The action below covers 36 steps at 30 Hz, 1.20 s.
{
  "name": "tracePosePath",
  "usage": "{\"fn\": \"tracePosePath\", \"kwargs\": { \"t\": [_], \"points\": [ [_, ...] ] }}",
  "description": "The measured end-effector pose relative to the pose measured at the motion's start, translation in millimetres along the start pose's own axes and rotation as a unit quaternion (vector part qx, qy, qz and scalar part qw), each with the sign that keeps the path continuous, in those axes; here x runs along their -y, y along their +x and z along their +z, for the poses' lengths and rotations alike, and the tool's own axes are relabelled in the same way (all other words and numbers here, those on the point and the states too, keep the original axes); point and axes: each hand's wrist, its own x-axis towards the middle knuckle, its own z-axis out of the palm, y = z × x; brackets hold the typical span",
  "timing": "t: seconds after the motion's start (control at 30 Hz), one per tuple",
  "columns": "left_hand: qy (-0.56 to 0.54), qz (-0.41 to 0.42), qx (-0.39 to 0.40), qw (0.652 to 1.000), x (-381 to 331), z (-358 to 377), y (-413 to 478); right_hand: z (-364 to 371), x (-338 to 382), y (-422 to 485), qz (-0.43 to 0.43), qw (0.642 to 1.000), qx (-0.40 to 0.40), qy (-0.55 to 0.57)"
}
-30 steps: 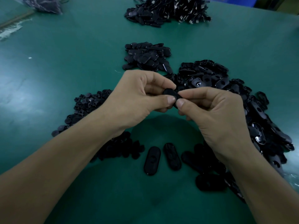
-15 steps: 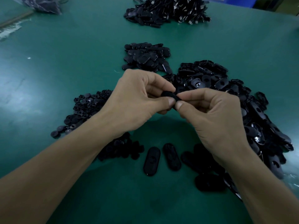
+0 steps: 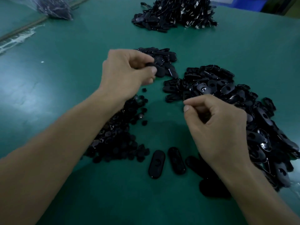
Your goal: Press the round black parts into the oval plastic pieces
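My left hand (image 3: 128,73) has reached to the small heap of oval pieces (image 3: 164,60) at the middle of the green table. It grips one black oval piece (image 3: 150,65) between thumb and curled fingers, right at the heap's near edge. My right hand (image 3: 217,129) hovers lower, beside the big pile of oval plastic pieces (image 3: 230,93). Its fingers are curled and I see nothing between them. The round black parts (image 3: 118,137) lie in a heap partly under my left forearm.
Three loose oval pieces (image 3: 156,164) lie side by side near the front, between my arms. A large heap of black parts with metal clips (image 3: 175,15) sits at the far edge. A plastic bag (image 3: 53,7) lies at the far left.
My hands have parted. The left hand carried the oval piece away and up to the small heap, and the right hand let go and dropped back toward the big pile.
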Motion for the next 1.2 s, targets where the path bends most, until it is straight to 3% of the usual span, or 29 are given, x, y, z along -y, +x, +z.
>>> {"fn": "tracePosePath", "kwargs": {
  "t": [0.2,0.47,0.53,0.63,0.77,1.2],
  "points": [
    [0.067,-0.024,-0.06,0.996,9.2,10.6,46.2,2.5,-0.5,-2.5,-0.029,0.999,0.027,-0.019],
    [0.261,0.029,-0.104,0.959,11.5,17.6,52.4,5.5,-3.8,-2.2,-0.037,0.998,0.04,-0.016],
    [0.285,0.062,-0.083,0.953,7.6,20.5,42.8,5.2,-3.5,-1.7,-0.036,0.999,0.037,-0.015],
    [0.312,0.092,0.014,0.945,4.4,28.5,25.2,5.1,-3.2,-1.8,-0.032,0.999,0.035,-0.015],
    [0.391,0.097,0.117,0.908,5.4,34.6,12.1,4.0,-4.3,-2.9,-0.023,0.999,0.041,-0.013],
    [0.367,0.055,0.141,0.918,5.7,37.8,18.0,5.1,-4.5,-3.0,-0.015,0.999,0.042,-0.002]
  ]
}}
